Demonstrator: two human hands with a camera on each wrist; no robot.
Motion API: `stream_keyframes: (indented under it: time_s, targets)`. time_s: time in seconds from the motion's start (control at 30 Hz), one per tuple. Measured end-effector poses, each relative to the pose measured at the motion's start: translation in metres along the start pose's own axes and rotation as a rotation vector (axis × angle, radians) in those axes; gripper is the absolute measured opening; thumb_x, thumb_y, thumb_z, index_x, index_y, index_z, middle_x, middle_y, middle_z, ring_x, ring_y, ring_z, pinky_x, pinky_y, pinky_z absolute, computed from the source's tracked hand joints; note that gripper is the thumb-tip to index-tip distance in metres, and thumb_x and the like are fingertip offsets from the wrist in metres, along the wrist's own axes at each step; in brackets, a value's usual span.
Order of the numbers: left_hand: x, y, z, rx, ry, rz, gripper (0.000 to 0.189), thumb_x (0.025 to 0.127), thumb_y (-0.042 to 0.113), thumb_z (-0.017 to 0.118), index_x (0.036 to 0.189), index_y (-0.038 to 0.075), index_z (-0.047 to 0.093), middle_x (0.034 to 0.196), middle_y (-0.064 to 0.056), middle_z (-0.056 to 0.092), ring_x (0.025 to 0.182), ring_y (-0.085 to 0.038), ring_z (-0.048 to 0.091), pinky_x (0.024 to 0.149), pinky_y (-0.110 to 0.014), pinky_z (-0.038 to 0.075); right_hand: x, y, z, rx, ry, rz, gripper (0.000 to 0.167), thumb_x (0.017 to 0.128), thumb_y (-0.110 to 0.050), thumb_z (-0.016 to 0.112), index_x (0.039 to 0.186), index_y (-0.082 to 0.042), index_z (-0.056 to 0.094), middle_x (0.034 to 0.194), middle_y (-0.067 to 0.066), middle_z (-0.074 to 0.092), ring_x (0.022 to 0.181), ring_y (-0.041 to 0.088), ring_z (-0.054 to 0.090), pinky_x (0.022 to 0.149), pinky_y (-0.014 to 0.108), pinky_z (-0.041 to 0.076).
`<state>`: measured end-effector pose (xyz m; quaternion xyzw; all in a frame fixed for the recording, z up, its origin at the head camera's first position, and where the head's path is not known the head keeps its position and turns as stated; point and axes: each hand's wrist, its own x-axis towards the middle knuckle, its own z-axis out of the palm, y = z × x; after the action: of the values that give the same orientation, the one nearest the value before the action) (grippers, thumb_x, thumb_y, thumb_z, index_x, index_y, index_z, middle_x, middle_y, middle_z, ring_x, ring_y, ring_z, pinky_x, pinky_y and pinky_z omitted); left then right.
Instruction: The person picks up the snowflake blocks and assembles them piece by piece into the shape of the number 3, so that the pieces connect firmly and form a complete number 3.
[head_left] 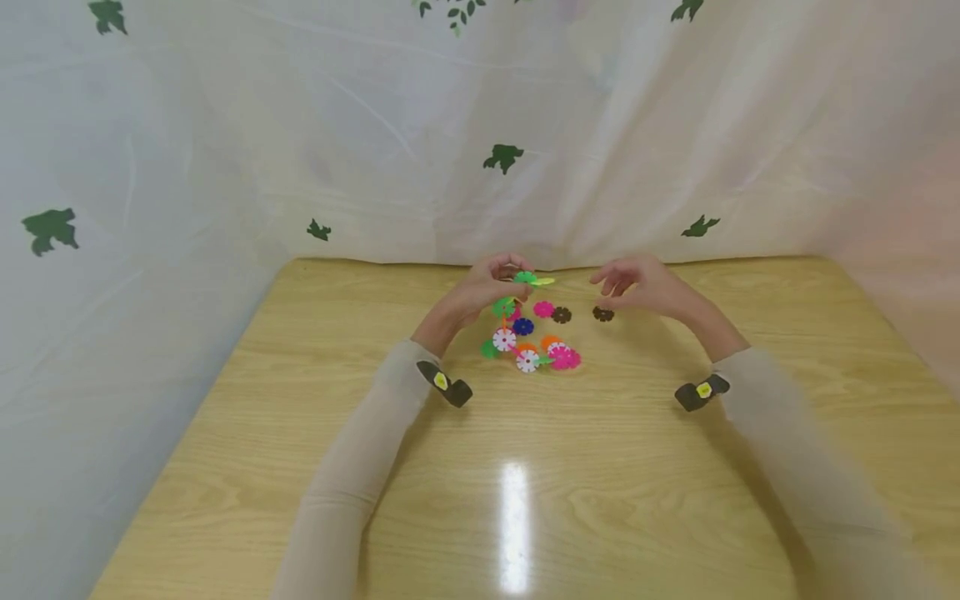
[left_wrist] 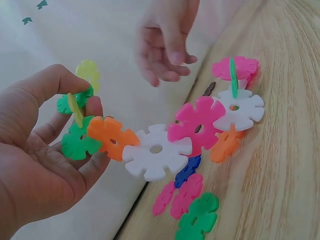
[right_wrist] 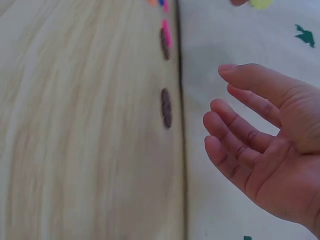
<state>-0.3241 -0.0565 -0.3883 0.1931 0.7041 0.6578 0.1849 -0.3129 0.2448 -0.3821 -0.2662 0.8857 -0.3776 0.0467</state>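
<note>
My left hand pinches a green notched plastic disc between thumb and index finger. From it runs a chain of interlocked flower-shaped discs: yellow, green, an orange disc, a white disc, a pink disc, then another white one, a green one and pink at the far end. Part of the chain hangs above the table. My right hand hovers to the right with its fingers loosely bent and nothing in them, as the right wrist view shows. A brown disc lies on the table just below it.
Loose discs lie on the wooden table around the chain: a blue disc, a second brown disc, a pink disc, and orange and green ones. A white curtain with green bird shapes hangs along the table's far edge.
</note>
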Motion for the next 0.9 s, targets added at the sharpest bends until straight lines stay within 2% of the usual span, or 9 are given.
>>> stream_keyframes:
  time_s: [0.17,0.3,0.43,0.6,0.9]
  targets:
    - [0.0,0.0,-0.001,0.007,0.0,0.001,0.02,0.094,-0.002,0.063,0.112,0.005,0.062,0.092,-0.004,0.067,0.087,-0.022,0.065,0.082,-0.028,0.057,-0.003,0.014,-0.001,-0.02,-0.097,0.12,0.041,0.088,-0.012,0.079,0.124,0.003,0.066,0.099,0.017,0.071,0.092,0.022,0.067,0.076,0.023,0.055]
    - [0.0,-0.001,-0.002,0.012,-0.001,0.001,0.018,0.095,-0.001,0.063,0.112,0.005,0.062,0.091,-0.003,0.066,0.087,-0.022,0.065,0.082,-0.028,0.057,-0.004,0.019,0.0,-0.039,-0.131,0.154,0.043,0.088,-0.014,0.08,0.126,0.0,0.066,0.104,0.018,0.07,0.099,0.029,0.067,0.082,0.03,0.056]
    - [0.0,0.0,-0.002,0.009,-0.011,-0.001,0.018,0.096,0.0,0.063,0.114,0.004,0.062,0.092,-0.003,0.067,0.087,-0.021,0.065,0.083,-0.029,0.057,-0.004,0.022,0.001,-0.039,-0.146,0.15,0.042,0.088,-0.014,0.08,0.126,0.001,0.067,0.108,0.021,0.069,0.102,0.032,0.067,0.085,0.033,0.056]
    - [-0.001,0.0,-0.002,0.018,-0.022,-0.002,0.019,0.096,0.001,0.064,0.116,0.003,0.063,0.096,-0.006,0.068,0.088,-0.021,0.066,0.084,-0.03,0.057,-0.003,0.026,0.003,-0.033,-0.15,0.133,0.038,0.089,-0.01,0.079,0.123,0.004,0.068,0.107,0.022,0.07,0.1,0.032,0.067,0.079,0.025,0.055]
    - [-0.002,0.001,-0.002,0.036,-0.017,-0.02,0.02,0.097,0.005,0.065,0.117,0.004,0.063,0.098,-0.002,0.068,0.087,-0.016,0.067,0.09,-0.032,0.055,-0.002,0.027,0.008,-0.037,-0.134,0.106,0.029,0.087,-0.004,0.079,0.113,0.006,0.071,0.097,0.02,0.069,0.089,0.021,0.062,0.074,0.021,0.052]
